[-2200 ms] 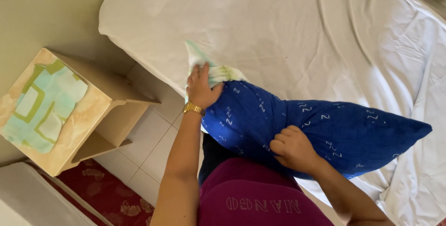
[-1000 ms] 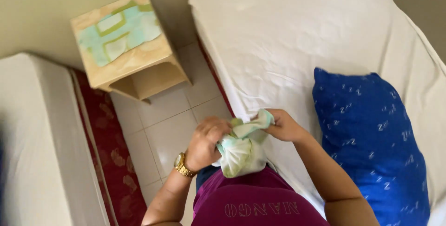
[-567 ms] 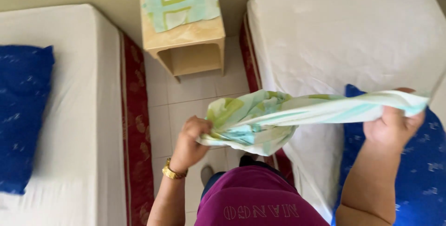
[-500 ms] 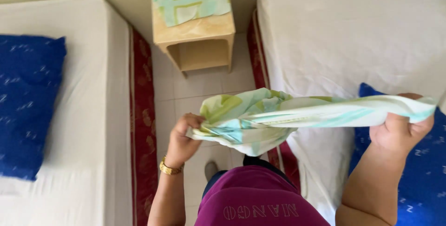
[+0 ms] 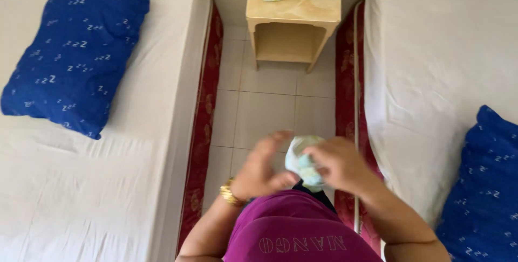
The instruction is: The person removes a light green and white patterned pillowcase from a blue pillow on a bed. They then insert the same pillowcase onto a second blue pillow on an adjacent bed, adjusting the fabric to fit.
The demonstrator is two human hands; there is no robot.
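Head view showed us the bunched cloth [image 5: 303, 160] lying between both hands, our right hand [image 5: 340, 166] gripping it, left hand [image 5: 259, 169] spread alongside.

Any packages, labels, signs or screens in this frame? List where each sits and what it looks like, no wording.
No packages, signs or screens show.
Printed lettering: across the purple top at bottom centre, pale outlined letters, seen mirrored.
Blue pillow: on the left bed, scattered small white printed marks.
Second blue pillow: on the right bed's near edge, same white marks.
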